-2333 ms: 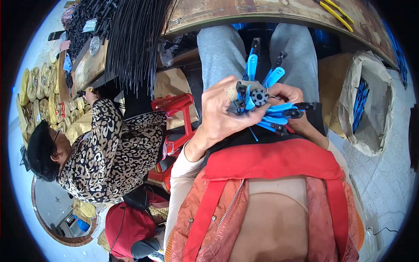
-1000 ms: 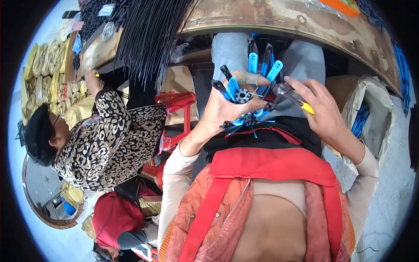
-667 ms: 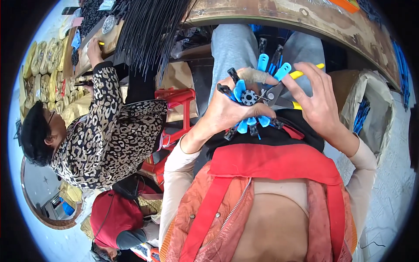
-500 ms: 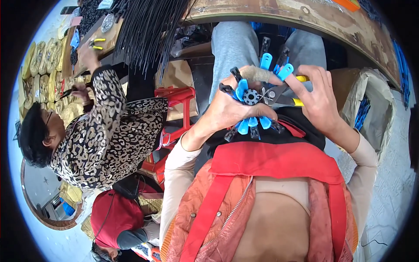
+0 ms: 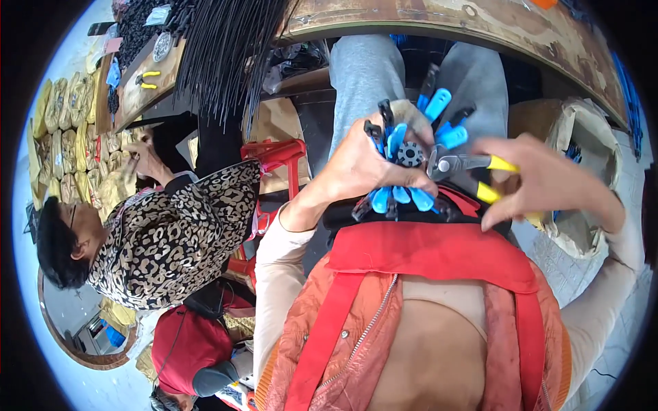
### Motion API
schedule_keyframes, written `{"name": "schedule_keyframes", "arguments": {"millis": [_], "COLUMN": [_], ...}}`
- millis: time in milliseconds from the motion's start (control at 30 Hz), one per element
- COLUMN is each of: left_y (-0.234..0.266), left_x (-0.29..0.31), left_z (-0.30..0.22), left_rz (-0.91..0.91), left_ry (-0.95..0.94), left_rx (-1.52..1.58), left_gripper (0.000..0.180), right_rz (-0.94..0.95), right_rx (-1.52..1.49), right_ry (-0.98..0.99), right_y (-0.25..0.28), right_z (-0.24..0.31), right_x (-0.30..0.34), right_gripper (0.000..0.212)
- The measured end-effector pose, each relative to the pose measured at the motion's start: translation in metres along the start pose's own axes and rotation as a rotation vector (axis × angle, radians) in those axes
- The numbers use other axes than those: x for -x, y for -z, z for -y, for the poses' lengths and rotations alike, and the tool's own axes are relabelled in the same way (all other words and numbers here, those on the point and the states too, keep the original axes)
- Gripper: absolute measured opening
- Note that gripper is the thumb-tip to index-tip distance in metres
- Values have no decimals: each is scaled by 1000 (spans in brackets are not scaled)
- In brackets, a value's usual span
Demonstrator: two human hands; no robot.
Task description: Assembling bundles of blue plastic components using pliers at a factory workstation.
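Observation:
Over my lap, my left hand (image 5: 360,163) is wrapped round a bundle of black rods with blue flat tips (image 5: 437,104) that fan outward. At its centre a black notched round hub (image 5: 410,155) faces up, between thumb and wrapped forefinger. My right hand (image 5: 545,177), smeared by motion, is curled round the yellow-ended handles of pliers (image 5: 452,164). The plier handles are spread, and the metal jaws lie right beside the hub. Whether the jaws touch it, I cannot tell.
A worn wooden table (image 5: 411,19) curves across the far side. Right of my legs stands a pale lined container (image 5: 596,171) with blue-tipped pieces. Long black rods (image 5: 226,55) hang off the table at left. A co-worker in a patterned jacket (image 5: 185,240) sits left, near a red stool (image 5: 291,157).
My right hand has drawn back to the right and lower, and the plier handles have spread. The hub has shifted slightly right. The co-worker's yellow-handled pliers now lie on the table.

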State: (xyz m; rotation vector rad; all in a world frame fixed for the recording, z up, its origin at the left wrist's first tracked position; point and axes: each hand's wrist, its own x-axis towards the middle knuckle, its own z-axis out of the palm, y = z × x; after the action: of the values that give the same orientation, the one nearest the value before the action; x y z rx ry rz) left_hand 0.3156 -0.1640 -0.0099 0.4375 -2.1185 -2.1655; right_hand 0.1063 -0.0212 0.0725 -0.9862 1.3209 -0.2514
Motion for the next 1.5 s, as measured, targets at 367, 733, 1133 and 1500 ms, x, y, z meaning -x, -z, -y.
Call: {"name": "schedule_keyframes", "arguments": {"millis": [367,733,1133,1500], "left_y": [-6,-4,-26,-38], "left_x": [-17,-4,27,69], "left_z": [19,23,26,22], "left_rz": [-174,1,59,-23], "left_ry": [-65,-17,-17,24], "left_rx": [128,71,106,-72], "left_gripper": [46,50,51,52], "right_rz": [-1009,-560,-310,-324], "right_rx": [1054,577,61,-29], "right_ry": [663,274,149,445], "right_y": [-19,-41,-81,-130], "right_z": [-50,-56,-55,-99], "right_x": [-21,-8,13,-28], "right_gripper": [50,57,52,43]}}
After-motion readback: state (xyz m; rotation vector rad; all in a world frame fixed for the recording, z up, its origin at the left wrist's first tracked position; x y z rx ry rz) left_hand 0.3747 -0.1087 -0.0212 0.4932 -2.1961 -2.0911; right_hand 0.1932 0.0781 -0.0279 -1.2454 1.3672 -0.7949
